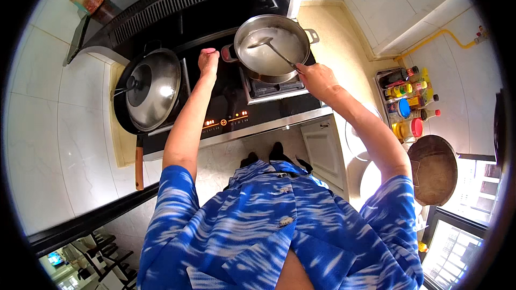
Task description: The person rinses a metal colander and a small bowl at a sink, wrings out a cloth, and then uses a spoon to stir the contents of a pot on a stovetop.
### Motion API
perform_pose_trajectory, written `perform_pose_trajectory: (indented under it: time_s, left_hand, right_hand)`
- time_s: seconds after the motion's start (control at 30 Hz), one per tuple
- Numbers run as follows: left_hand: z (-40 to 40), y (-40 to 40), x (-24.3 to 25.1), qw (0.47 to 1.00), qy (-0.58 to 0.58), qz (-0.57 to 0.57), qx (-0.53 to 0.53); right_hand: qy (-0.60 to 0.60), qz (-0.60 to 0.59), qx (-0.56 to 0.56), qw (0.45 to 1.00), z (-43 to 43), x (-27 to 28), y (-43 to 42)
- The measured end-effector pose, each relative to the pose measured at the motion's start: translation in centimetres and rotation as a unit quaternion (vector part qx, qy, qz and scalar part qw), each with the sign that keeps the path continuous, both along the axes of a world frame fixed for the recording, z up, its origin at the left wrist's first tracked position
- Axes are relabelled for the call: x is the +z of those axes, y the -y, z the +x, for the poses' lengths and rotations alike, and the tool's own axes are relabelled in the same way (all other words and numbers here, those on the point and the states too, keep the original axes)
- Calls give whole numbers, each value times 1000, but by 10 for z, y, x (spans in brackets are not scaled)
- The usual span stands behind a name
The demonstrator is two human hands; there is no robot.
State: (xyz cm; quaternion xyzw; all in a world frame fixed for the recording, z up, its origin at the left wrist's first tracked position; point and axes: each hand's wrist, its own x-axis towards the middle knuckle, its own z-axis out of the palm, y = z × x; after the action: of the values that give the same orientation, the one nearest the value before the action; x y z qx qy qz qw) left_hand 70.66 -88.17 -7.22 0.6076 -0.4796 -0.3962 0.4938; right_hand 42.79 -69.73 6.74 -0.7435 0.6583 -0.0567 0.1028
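My right hand [320,80] grips the handle of a metal ladle [278,51]. Its bowl rests in whitish, cloudy liquid [274,62] inside a stainless steel pot [300,34] on the right burner. To the left of the pot, my left hand [208,64] is closed above the black cooktop. A small pink object [208,50], too small to identify, shows at the top of that fist. The left hand is apart from the pot's near side handle [228,53].
A black wok with a metal lid [161,100] covers the left burner; its wooden handle [139,167] juts toward me. Lit controls [223,122] line the cooktop's front. Several sauce bottles [403,90] and a round wooden chopping board [435,173] stand at right.
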Motion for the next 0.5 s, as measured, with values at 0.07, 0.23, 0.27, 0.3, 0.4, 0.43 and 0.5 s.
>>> perform_pose_trajectory:
  time_s: [0.07, 0.23, 0.27, 0.3, 0.4, 0.43, 0.5]
  left_hand:
    - [4, 2, -3, 1000, -9, 2, -14]
    - [-14, -10, 8, 999, 27, 19, 8]
    - [-17, -13, 12, 999, 28, 12, 10]
    - [-19, -16, 16, 999, 29, 14, 9]
    - [-17, -21, 18, 1000, 15, 9, 7]
    - [-16, -20, 16, 1000, -5, 15, 0]
    - [-9, -17, 10, 999, -26, 18, -4]
  right_hand:
    - [-51, -25, 32, 998, 1, 4, -2]
    - [-84, -12, 32, 996, 5, 3, 23]
    - [-92, -5, 34, 995, 4, 2, 29]
    - [-92, -4, 33, 995, 3, 1, 31]
    - [-117, -2, 46, 992, 2, 0, 38]
    - [-117, -1, 47, 992, 0, -3, 40]
    - [-128, 31, 39, 990, -1, -3, 44]
